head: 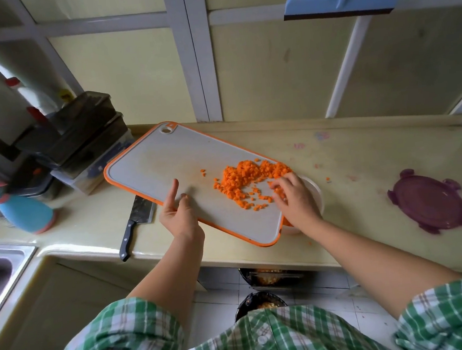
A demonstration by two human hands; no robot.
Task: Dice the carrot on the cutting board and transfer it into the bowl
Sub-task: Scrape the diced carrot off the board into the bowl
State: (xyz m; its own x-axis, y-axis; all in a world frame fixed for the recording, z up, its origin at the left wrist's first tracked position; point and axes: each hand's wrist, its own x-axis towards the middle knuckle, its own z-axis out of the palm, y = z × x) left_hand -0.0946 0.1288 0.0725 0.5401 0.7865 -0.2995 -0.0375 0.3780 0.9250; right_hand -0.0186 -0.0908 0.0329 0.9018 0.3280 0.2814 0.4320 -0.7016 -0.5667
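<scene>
The right hand (294, 197) lies on the right part of the grey plastic cutting board with an orange rim (166, 164), its fingers loosely bent, the tips touching the pile of small orange carrot dice (247, 179). The left hand (180, 213) grips the cutting board's near-left edge, index finger straight on top. A white round bowl (314, 192) sits under the board's right edge. Left of the board a black-handled knife (136, 226) lies on the pale yellow countertop (364, 162), its blade tip hidden under the board. A purple plastic lid (431, 200) lies well apart to the right.
</scene>
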